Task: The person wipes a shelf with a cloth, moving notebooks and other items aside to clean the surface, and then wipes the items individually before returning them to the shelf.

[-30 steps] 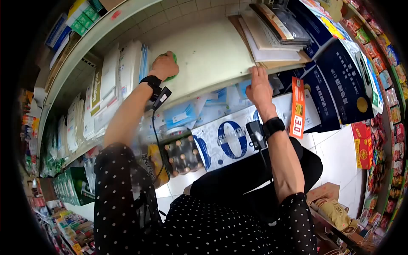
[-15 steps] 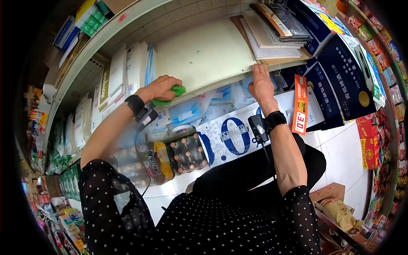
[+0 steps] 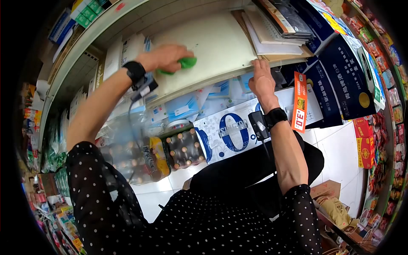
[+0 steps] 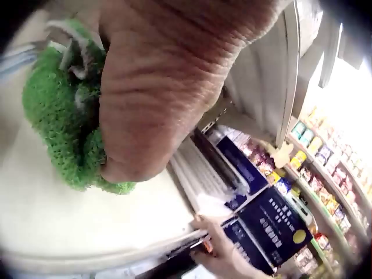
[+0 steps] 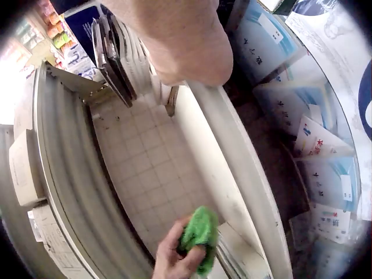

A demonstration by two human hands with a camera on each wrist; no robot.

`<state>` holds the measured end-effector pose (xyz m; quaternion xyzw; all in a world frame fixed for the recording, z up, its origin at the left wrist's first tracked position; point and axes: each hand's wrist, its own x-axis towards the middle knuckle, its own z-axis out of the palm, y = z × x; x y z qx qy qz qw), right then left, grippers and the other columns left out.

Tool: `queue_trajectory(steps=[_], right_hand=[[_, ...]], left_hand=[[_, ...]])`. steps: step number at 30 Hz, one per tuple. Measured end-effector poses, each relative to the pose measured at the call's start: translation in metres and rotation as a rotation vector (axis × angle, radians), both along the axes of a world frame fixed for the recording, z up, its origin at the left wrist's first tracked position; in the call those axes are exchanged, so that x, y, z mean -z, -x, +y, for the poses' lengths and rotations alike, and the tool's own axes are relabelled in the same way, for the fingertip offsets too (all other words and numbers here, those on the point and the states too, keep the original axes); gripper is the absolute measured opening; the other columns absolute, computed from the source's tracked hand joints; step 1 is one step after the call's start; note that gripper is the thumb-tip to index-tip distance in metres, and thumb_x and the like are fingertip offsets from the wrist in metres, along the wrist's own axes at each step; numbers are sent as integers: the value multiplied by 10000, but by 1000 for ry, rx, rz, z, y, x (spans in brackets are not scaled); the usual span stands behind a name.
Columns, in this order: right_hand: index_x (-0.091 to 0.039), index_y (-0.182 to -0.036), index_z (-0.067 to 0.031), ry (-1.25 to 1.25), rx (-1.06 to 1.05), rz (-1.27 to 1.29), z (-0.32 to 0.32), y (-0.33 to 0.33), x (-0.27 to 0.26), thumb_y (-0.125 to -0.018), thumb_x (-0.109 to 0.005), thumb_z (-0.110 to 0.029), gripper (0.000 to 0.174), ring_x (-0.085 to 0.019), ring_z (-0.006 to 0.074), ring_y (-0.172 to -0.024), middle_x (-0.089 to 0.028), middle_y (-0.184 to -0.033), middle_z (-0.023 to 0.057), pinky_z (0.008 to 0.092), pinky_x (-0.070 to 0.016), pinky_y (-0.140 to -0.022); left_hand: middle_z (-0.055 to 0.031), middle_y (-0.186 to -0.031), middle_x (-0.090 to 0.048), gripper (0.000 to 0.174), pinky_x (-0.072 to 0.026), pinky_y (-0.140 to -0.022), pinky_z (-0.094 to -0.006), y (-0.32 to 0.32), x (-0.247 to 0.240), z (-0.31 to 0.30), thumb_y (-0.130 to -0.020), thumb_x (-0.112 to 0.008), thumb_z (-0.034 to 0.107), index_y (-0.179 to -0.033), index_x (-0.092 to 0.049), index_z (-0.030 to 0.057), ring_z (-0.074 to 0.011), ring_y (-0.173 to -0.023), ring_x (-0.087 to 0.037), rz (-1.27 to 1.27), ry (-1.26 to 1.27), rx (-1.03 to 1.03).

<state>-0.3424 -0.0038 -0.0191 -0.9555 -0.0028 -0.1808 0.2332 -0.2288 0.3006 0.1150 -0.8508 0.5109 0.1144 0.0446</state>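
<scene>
My left hand grips a bunched green cloth over the left part of a pale shelf board. Close up in the left wrist view, the cloth has a looped, terry-like pile, and its folds bulge out beside the curled hand. My right hand rests on the front edge of that shelf near its right end, fingers laid forward over the lip. The right wrist view shows the cloth in the left hand, low in the frame.
Upright paper packs stand left of the cloth. Stacked envelopes and notebooks lie at the right end, beside dark blue boxes. Below are blue-white packets, bottle packs and a white carton. An orange price tag hangs right.
My left hand with the cloth came forward to the shelf's front edge, then went back onto the board and to the right. My right hand stays at the edge.
</scene>
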Motion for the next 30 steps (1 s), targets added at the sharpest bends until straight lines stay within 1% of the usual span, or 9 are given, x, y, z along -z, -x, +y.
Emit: queue_trajectory(steps=[3, 6, 9, 11, 13, 16, 22, 27, 30], right_hand=[[-506, -1097, -22, -8, -12, -25, -3, 0, -1, -650, -651, 37, 474, -439, 347, -1251, -516, -1197, 150, 398, -461, -984], [-514, -1160, -41, 0, 13, 11, -3, 2, 2, -673, -611, 37, 503, -448, 342, -1241, -516, -1205, 148, 401, -447, -991], [-519, -1197, -49, -5, 10, -24, -1, -1, 4, -689, -587, 37, 519, -452, 343, -1237, -517, -1214, 149, 407, -435, -1000], [-515, -1176, -38, -1, 23, -39, -2, 0, 7, -680, -609, 32, 509, -448, 346, -1243, -518, -1213, 149, 404, -439, -1001], [-506, -1128, -17, 33, 15, -23, -1, -1, 7, -657, -657, 24, 497, -441, 349, -1252, -517, -1206, 147, 395, -451, -997], [-512, -1136, -18, 39, -9, -49, -3, -2, 7, -659, -655, 22, 499, -445, 354, -1247, -515, -1214, 152, 395, -442, -1009], [-520, -1198, -56, 44, -14, -37, -3, -2, 7, -699, -580, 20, 508, -450, 355, -1236, -529, -1197, 151, 410, -426, -1014], [-521, -1180, -42, 34, -13, 4, -8, -3, 0, -688, -610, 11, 503, -443, 341, -1254, -533, -1215, 144, 398, -426, -1021], [-524, -1158, -34, 38, 4, 2, -3, 1, 7, -679, -635, 10, 494, -435, 333, -1271, -529, -1236, 139, 386, -429, -1024]], left_hand=[[-166, -969, -611, 350, -495, -813, -459, 29, 34, 12, -682, -639, 87, -1032, -637, 73, -351, -948, -602, 25, -107, 0], [-167, -931, -615, 172, -499, -794, -453, 53, 2, -2, -661, -640, 66, -832, -659, 63, -331, -926, -616, 25, -696, -126], [-165, -898, -621, 88, -500, -787, -451, 59, -14, 21, -640, -639, 49, -726, -656, 60, -331, -896, -619, 13, -561, -91], [-158, -941, -591, 209, -480, -776, -454, 59, 1, 40, -665, -601, 28, -853, -671, 88, -340, -898, -605, -241, -206, -25], [-126, -967, -579, 369, -462, -812, -427, 74, 17, 39, -691, -639, 22, -1046, -663, 122, -284, -980, -589, -186, -249, -85], [-115, -965, -559, 446, -449, -828, -430, 85, 36, 52, -712, -622, 10, -1135, -644, 150, -279, -989, -573, -272, -125, -57], [-109, -982, -570, 345, -450, -826, -428, 79, 31, 41, -740, -607, -9, -1055, -661, 121, -283, -984, -569, -372, -176, -134], [-99, -966, -586, 187, -467, -794, -422, 71, 38, 42, -739, -630, 40, -906, -669, 115, -278, -981, -575, -201, -213, -94], [-88, -971, -600, 151, -467, -797, -411, 78, 36, 41, -719, -663, 53, -860, -677, 105, -271, -991, -581, -298, -205, -44]])
